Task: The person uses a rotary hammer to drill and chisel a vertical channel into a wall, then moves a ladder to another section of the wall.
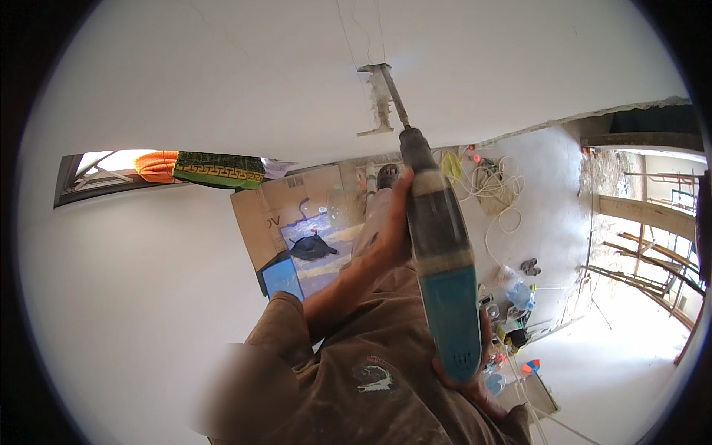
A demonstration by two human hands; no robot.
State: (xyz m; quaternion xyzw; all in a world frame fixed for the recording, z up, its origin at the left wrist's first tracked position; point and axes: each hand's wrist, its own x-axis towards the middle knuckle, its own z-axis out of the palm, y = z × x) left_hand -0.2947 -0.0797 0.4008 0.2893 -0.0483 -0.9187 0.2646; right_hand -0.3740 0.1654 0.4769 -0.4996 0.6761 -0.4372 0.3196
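Hammer drill: teal and black body (449,297), head view; held slantwise before the torso, nose toward a white plastered surface (245,81).
Chisel bit: slim, dark (395,96); fitted in the nose, its tip at the upper end of the recess; contact looks likely, but depth cannot be told.
Recess: rough, I-shaped cut (380,107) in the plaster; thin drawn lines above it.
Left hand: bare (400,230); wrapped round the front of the drill, fingers mostly hidden behind it.
Right hand: bare (472,386); closed about the rear grip, largely masked by the body.
Risk, bit: could skid off the recess edge, as it meets the surface at a slant.
Risk, plaster: could break away beyond the cut, the edges being already ragged.
Risk, left forearm: chips could strike it, since it lies bare below the recess.
Risk, cable: pale loops (486,245) on the floor could snag a foot, if stepped among.
Plastic bag: translucent, bluish (521,297), on the floor; contents cannot be made out.
Cardboard: brown (256,222), lower left of the recess; whether box or opened sheet cannot be told.
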